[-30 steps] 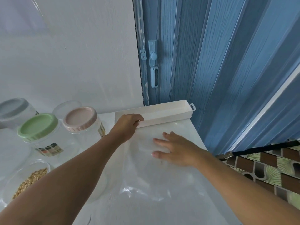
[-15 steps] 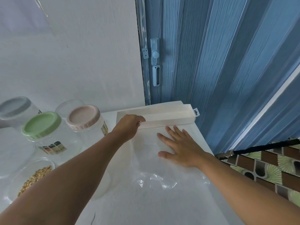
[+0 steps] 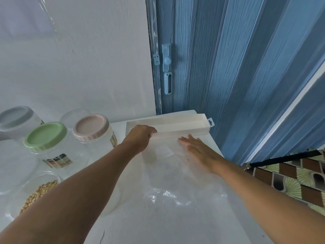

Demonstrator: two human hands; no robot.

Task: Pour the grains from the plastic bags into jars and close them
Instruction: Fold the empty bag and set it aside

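An empty clear plastic bag (image 3: 168, 182) lies flat on the white table (image 3: 158, 222). My right hand (image 3: 198, 152) presses flat on its far end with straight fingers, just short of a long white box (image 3: 175, 126) at the table's back edge. My left hand (image 3: 140, 136) has its fingers curled over the front lip of that box. To the left stand clear jars with a pink lid (image 3: 90, 126), a green lid (image 3: 45, 136) and a grey lid (image 3: 15, 118). An open jar with tan grains (image 3: 40, 192) sits at the lower left, partly behind my left arm.
A white wall rises behind the jars. A blue folding door (image 3: 237, 67) with a latch (image 3: 167, 67) stands behind and right of the table. Patterned floor tiles (image 3: 290, 176) show past the table's right edge. Another clear jar without a lid (image 3: 73, 115) stands behind the pink-lidded one.
My right hand has slid forward over the bag towards the white box. My left hand has stayed on the box's lip. The camera has tilted slightly.
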